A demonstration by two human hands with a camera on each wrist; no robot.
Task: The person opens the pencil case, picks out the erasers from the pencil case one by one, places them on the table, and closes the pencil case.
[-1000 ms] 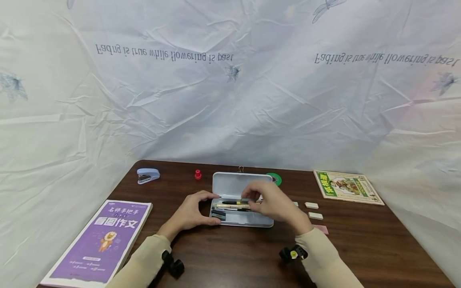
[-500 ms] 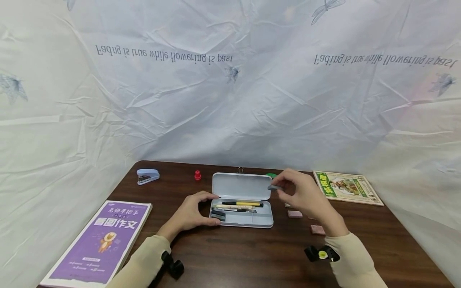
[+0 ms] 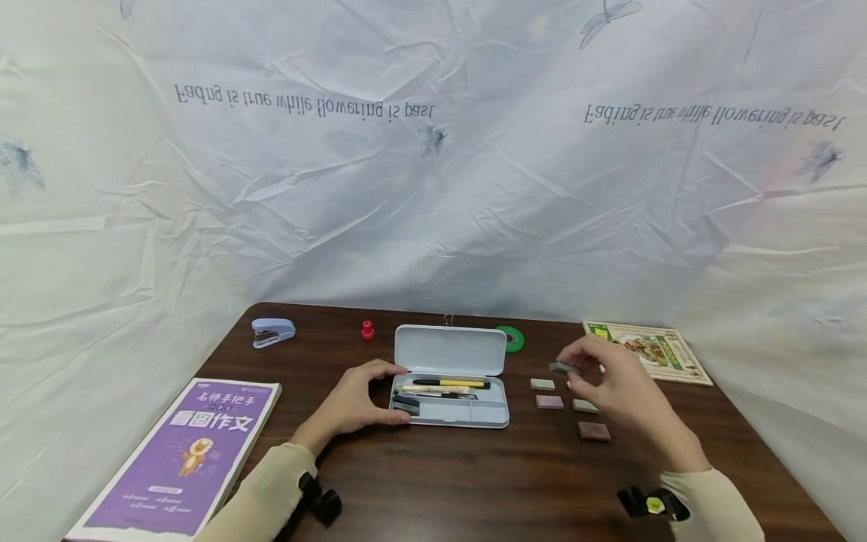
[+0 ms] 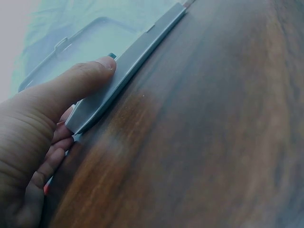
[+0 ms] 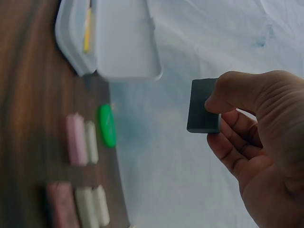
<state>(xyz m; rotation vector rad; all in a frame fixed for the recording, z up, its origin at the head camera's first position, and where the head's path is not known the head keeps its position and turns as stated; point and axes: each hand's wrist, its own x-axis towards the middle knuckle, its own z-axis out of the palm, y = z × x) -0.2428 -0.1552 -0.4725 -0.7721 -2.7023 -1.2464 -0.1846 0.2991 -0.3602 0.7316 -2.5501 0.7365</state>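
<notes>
Left edge of the table (image 3: 474, 482): a purple workbook (image 3: 179, 452) lies flat, its near corner cut off by the frame. Beyond it are a pale blue stapler (image 3: 273, 331) and a small red cap-like piece (image 3: 367, 329), too small to identify.

The left hand (image 3: 355, 403) rests on the left end of the pencil case (image 3: 450, 376). In the left wrist view the thumb (image 4: 78, 80) lies straight along the tray's rim and the other fingers curl at the case's corner, so the hand clamps the case end between them.

The pencil case is pale grey-blue, with rounded corners, lid standing open at the rear. The tray holds a yellow pen (image 3: 450, 383), other pens and a dark block at the left end; the right part is bare. Details of the lower pens cannot be made out.

A green tape roll (image 3: 509, 339) lies behind the case's right corner.

Right of the case, loose erasers (image 3: 549, 402) lie in a group, pale and pinkish; the hand covers part of the group.

The right hand (image 3: 619, 388) is raised over these, pinching a dark grey eraser (image 5: 203, 105) between thumb and forefingers. It is a flat rectangular block, plain-faced, clear of the table, its far end hidden by the thumb.

Far right: an illustrated book (image 3: 646, 350), cover print unreadable.
</notes>
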